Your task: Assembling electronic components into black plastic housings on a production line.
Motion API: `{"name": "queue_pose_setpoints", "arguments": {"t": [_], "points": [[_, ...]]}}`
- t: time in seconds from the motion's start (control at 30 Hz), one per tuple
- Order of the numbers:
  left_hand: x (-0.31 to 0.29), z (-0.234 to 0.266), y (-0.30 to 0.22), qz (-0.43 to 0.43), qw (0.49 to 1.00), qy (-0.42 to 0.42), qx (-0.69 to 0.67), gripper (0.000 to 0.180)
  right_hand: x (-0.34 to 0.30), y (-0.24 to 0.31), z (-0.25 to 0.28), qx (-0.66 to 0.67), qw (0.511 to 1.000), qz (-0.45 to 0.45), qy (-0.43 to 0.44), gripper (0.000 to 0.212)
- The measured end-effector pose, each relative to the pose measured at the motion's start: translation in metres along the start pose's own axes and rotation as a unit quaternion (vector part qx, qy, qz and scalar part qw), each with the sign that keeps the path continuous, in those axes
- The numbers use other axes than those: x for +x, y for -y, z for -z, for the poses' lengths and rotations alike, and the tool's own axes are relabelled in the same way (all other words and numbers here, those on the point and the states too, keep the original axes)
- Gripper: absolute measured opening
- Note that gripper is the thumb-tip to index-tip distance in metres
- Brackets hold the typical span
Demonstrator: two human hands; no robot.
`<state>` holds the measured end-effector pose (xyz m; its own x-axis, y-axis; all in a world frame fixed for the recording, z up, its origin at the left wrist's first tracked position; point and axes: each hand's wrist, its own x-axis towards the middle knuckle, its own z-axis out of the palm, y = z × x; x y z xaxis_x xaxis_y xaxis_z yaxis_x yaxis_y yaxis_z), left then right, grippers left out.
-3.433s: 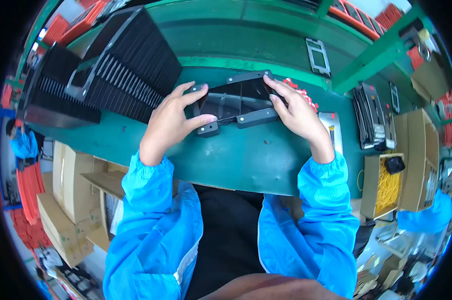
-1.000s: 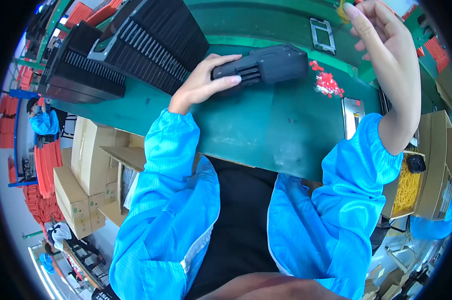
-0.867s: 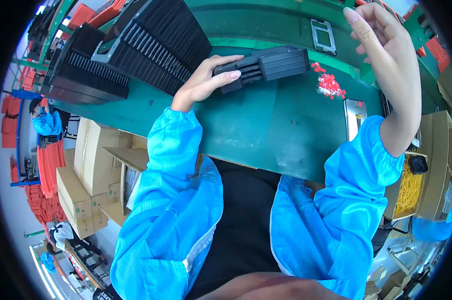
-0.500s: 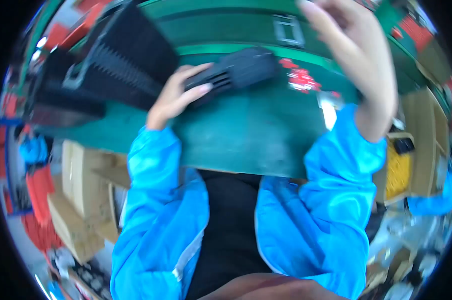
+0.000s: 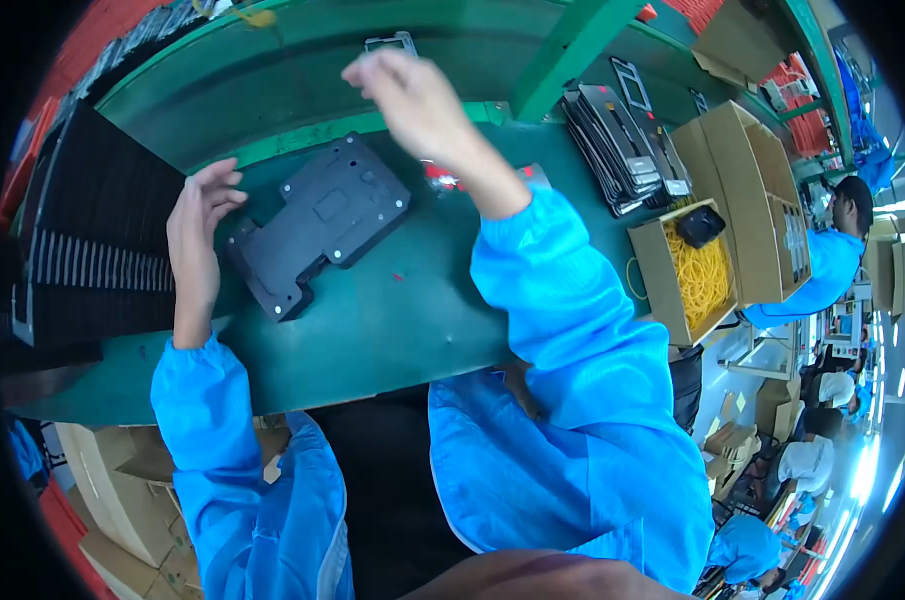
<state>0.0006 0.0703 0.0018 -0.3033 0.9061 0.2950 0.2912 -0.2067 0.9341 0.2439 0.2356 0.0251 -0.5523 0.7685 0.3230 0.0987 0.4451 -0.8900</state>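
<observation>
While left grip [image 5: 195, 235], loose and fairly wide, is just beside a black molded piece [image 5: 323, 215] on the green tabletop [image 5: 413, 320], right grip [image 5: 413, 100] is raised farther out, its hold unclear. Ribbed black stack [image 5: 98, 210] stands left; red bits [image 5: 441, 178] lie near the piece's right end.

On the counter [image 5: 403, 330], the fixture [image 5: 318, 225] lies between the tray stack [image 5: 103, 230] on the left and the small pieces [image 5: 441, 178] on the right, with one of the hands, the left [image 5: 198, 235], just beside its left edge and the right [image 5: 408, 95] above its far right side. Farther right lie the plates [image 5: 613, 150], and nearer the person, right of these, the open box [image 5: 655, 270] holds cords [image 5: 701, 285].
</observation>
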Motion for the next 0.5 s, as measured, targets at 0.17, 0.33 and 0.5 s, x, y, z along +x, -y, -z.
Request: {"name": "queue_pose_setpoints", "arguments": {"t": [0.17,0.33,0.5], "points": [[0.02,0.003,0.037,0.129,0.982,0.056,-0.128,0.045,-0.047,-0.014,-0.041,0.144,0.986,-0.057,0.065,0.045],[0.004,0.004,0.044,0.149,0.961,0.083,-0.219,0.045,-0.045,-0.032,-0.039,0.289,0.955,-0.062,0.012,0.037],[-0.002,0.011,0.037,0.14,0.973,0.117,-0.144,0.056,-0.048,-0.036,-0.046,0.355,0.931,-0.08,0.033,0.032]]}}
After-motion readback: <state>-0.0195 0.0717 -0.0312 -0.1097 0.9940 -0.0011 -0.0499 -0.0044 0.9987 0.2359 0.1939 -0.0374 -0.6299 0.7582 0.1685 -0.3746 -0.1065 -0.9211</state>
